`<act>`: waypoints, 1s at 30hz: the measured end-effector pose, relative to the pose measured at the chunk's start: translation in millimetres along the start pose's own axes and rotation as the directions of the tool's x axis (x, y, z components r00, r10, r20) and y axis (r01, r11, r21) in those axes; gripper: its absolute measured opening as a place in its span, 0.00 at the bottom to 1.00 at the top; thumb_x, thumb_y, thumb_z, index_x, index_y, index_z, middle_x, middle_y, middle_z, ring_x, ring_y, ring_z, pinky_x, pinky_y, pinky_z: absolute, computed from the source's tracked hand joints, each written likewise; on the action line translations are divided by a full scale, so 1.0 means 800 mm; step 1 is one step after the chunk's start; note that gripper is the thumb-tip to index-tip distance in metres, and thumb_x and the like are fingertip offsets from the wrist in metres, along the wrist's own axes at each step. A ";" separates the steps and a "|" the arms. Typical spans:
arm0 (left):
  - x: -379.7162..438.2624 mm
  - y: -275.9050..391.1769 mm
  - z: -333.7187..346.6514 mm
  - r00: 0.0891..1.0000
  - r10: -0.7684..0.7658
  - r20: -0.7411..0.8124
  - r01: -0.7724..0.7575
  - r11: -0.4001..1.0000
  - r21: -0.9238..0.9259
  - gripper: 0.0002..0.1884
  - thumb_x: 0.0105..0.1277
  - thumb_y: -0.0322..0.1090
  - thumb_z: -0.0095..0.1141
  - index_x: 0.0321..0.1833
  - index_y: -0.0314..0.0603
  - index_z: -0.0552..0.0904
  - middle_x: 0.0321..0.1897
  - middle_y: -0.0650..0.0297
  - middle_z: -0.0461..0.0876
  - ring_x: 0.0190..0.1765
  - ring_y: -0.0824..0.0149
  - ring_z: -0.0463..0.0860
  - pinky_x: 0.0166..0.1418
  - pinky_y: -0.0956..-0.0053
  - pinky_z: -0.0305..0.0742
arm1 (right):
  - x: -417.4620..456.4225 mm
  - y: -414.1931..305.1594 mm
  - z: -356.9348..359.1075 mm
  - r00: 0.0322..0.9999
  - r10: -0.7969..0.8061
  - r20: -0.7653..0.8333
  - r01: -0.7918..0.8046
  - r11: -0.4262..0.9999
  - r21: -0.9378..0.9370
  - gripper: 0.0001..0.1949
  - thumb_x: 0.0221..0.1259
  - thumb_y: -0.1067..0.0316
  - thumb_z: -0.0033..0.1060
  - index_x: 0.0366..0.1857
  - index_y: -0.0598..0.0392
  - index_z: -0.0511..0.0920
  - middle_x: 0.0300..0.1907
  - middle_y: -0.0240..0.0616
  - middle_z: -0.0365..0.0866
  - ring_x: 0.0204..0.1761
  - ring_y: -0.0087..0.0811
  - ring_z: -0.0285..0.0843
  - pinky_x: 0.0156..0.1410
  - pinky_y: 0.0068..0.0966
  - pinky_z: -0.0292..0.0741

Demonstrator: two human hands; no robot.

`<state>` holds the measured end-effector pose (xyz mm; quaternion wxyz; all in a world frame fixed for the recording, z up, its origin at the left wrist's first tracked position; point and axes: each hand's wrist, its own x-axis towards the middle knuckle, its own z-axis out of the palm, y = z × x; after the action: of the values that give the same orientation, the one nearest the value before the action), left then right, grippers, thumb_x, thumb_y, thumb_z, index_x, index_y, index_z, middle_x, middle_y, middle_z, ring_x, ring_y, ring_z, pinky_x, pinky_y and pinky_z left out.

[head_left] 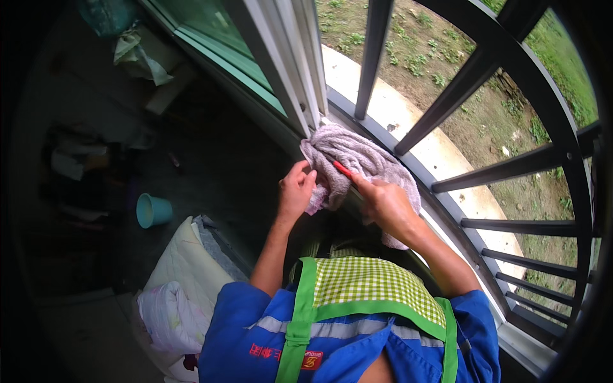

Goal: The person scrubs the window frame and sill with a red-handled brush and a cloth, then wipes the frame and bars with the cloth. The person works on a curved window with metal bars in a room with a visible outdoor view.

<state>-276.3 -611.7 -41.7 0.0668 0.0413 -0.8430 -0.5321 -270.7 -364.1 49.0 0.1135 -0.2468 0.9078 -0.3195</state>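
Note:
A light purple terry cloth (pixel 368 153) lies bunched over the sill and track of a sliding window (pixel 306 115), at the foot of its frame. My right hand (pixel 388 203) is closed around a thin red tool (pixel 342 169), whose far end points into the cloth's folds; what kind of tool it is cannot be told. At the cloth's left edge is my left hand (pixel 297 184), with its fingers bent and thumb near the index finger. Whether it pinches the cloth's edge is unclear. Part of the cloth hangs down on the inner side, below my right wrist.
Dark metal bars (pixel 445 95) stand just outside the sill, with a concrete ledge and weedy ground beyond. A light blue cup-shaped container (pixel 154 210) is in the dim room at left. Nearer me lie a pale quilt (pixel 187 258) and folded white bedding (pixel 170 318).

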 end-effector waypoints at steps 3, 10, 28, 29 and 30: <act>-0.011 0.018 0.007 0.999 -0.026 0.031 0.027 0.999 -0.023 0.10 0.76 0.29 0.61 0.54 0.32 0.82 0.23 0.62 0.85 0.28 0.78 0.80 0.36 0.77 0.76 | -0.017 0.007 0.003 0.999 0.025 0.020 -0.023 0.994 -0.109 0.33 0.59 0.76 0.64 0.74 0.49 0.75 0.33 0.49 0.84 0.31 0.50 0.86 0.38 0.44 0.82; -0.029 0.031 0.027 0.993 0.105 0.057 -0.100 0.992 -0.078 0.12 0.75 0.28 0.61 0.57 0.34 0.77 0.23 0.54 0.85 0.26 0.66 0.86 0.33 0.70 0.78 | -0.037 -0.009 0.004 0.995 0.103 -0.005 -0.102 0.988 -0.116 0.34 0.59 0.77 0.60 0.74 0.47 0.74 0.35 0.54 0.85 0.33 0.55 0.87 0.38 0.47 0.82; -0.029 0.024 0.008 0.996 0.064 0.055 -0.059 0.994 -0.094 0.11 0.75 0.30 0.62 0.56 0.35 0.81 0.24 0.57 0.86 0.28 0.71 0.85 0.36 0.73 0.79 | -0.008 -0.014 0.022 0.997 0.044 -0.066 -0.051 0.994 -0.094 0.30 0.62 0.76 0.61 0.71 0.47 0.75 0.34 0.51 0.87 0.37 0.58 0.87 0.41 0.50 0.81; -0.022 0.022 0.005 0.996 0.049 0.070 -0.046 0.998 -0.050 0.11 0.75 0.30 0.62 0.56 0.35 0.81 0.25 0.57 0.86 0.29 0.72 0.85 0.36 0.74 0.79 | -0.015 -0.010 0.018 0.997 0.033 -0.065 -0.039 0.995 -0.095 0.30 0.61 0.77 0.61 0.71 0.47 0.75 0.35 0.52 0.87 0.37 0.57 0.87 0.41 0.49 0.80; -0.019 0.021 0.003 0.996 0.044 0.080 -0.038 0.997 -0.073 0.09 0.73 0.30 0.65 0.51 0.36 0.83 0.27 0.53 0.87 0.30 0.62 0.89 0.36 0.67 0.81 | -0.025 -0.005 0.015 0.998 0.022 -0.060 -0.027 0.995 -0.094 0.30 0.61 0.78 0.60 0.71 0.47 0.76 0.36 0.52 0.87 0.37 0.56 0.87 0.41 0.48 0.80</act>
<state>-261.3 -600.3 -28.3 0.0448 -0.0003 -0.8263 -0.5614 -247.7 -363.2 43.3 0.0790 -0.2312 0.9278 -0.2818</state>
